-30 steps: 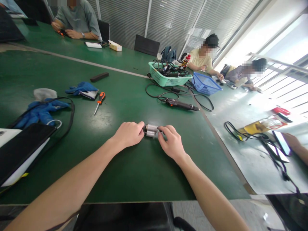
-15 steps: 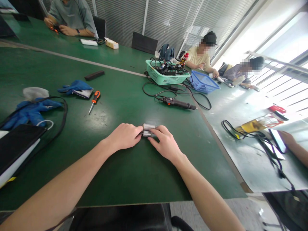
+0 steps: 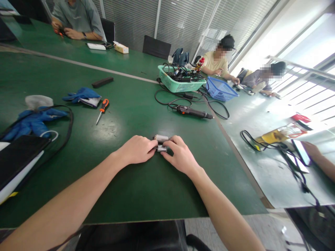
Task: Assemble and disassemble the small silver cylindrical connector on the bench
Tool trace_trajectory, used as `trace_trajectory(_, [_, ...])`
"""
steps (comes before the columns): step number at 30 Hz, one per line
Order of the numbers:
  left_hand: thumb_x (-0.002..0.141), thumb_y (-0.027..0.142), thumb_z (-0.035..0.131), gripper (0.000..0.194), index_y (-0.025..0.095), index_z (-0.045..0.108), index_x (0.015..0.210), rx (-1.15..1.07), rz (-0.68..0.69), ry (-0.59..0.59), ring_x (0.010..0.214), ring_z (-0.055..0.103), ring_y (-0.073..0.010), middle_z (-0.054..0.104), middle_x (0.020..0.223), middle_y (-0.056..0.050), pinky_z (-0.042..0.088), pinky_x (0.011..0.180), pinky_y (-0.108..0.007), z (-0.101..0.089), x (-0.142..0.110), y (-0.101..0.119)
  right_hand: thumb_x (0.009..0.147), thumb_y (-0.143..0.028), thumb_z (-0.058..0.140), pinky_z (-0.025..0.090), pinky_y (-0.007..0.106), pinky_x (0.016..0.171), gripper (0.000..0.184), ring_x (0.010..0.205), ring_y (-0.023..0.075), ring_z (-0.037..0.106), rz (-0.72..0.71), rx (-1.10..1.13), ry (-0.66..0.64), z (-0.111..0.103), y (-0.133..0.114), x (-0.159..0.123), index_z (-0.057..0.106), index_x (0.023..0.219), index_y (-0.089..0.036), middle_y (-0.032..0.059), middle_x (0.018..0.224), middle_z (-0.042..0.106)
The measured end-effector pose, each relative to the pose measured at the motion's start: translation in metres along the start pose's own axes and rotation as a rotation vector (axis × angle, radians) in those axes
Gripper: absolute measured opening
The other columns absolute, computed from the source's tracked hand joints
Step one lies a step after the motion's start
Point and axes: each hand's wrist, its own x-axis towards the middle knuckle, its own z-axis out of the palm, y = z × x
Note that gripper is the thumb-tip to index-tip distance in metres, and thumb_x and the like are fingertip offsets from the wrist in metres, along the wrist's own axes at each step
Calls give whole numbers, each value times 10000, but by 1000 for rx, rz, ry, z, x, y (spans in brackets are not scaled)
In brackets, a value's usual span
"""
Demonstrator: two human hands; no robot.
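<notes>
Landmark: green basket (image 3: 181, 85), perforated plastic, heaped with dark cables and parts. Well to the near side of it, on my smooth, glossy green table (image 3: 136, 195), are two short metal cylinders, silvery with a dull shine, side by side: far cylinder (image 3: 161, 138) and near cylinder (image 3: 162, 148), a narrow gap between them.

Left hand (image 3: 138, 150): fingers curled in, thumb and forefinger closed on the left end of the near cylinder. Forefinger also close to the far cylinder; contact unclear. Right hand (image 3: 181, 156): thumb and forefinger slightly parted, gripping the near cylinder's right end; other fingers loosely bent.

Just to the near side of the green basket: driver (image 3: 193, 112), dark, tubular, corded. Just right of it: blue basket (image 3: 221, 90), latticed plastic. Well left: screwdriver (image 3: 102, 109), orange-and-black handle, slim metal shaft; beyond that, a crumpled blue glove (image 3: 82, 94).
</notes>
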Motion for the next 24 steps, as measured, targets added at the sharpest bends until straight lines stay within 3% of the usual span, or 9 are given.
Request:
trace_trajectory(6, [938, 339, 427, 200, 233, 595, 912, 29, 51, 13, 758, 689, -229, 730, 840, -34, 417, 624, -316, 1, 0, 0, 871, -251, 637, 523, 403, 870, 130, 989, 254, 548, -19, 11, -40, -4, -3, 0, 625, 999, -232, 75, 1004, 595])
trace_trajectory(11, [945, 349, 423, 209, 231, 592, 913, 27, 68, -2, 757, 689, -230, 730, 832, -35, 421, 626, -320, 1, 0, 4, 874, -261, 645, 519, 412, 902, 251, 1013, 254, 555, -39, 21, -65, -5, -2, 0, 625, 1124, -239, 79, 1049, 610])
trace_trajectory(14, [951, 358, 421, 222, 229, 600, 931, 22, 69, -7, 762, 689, -229, 732, 848, -42, 433, 636, -320, 1, 0, 5, 880, -295, 653, 526, 409, 896, 234, 1008, 253, 561, -45, 23, -83, -5, -2, -1, 649, 1106, -236, 83, 1039, 613])
trace_trajectory(17, [952, 363, 427, 227, 226, 607, 947, 18, 68, -5, 765, 690, -228, 736, 857, -46, 444, 641, -316, 1, 0, 5, 878, -365, 661, 520, 435, 942, 297, 1074, 268, 558, -39, 59, -41, -5, -3, 1, 649, 1146, -238, 94, 1122, 622])
trace_trajectory(21, [960, 367, 410, 262, 207, 611, 908, 44, 67, 19, 758, 694, -237, 736, 843, -59, 453, 643, -325, 3, 1, 5, 945, -394, 552, 381, 509, 1143, 476, 1376, 301, 389, -39, 76, 32, -1, -1, 9, 517, 1381, -207, 120, 1472, 465])
trace_trajectory(24, [963, 371, 405, 283, 194, 609, 876, 64, 59, 30, 748, 694, -240, 735, 834, -69, 452, 634, -326, 5, 1, 5, 987, -388, 465, 285, 522, 1209, 516, 1478, 304, 241, -44, 50, -22, 4, 3, 14, 459, 1437, -136, 143, 1553, 370])
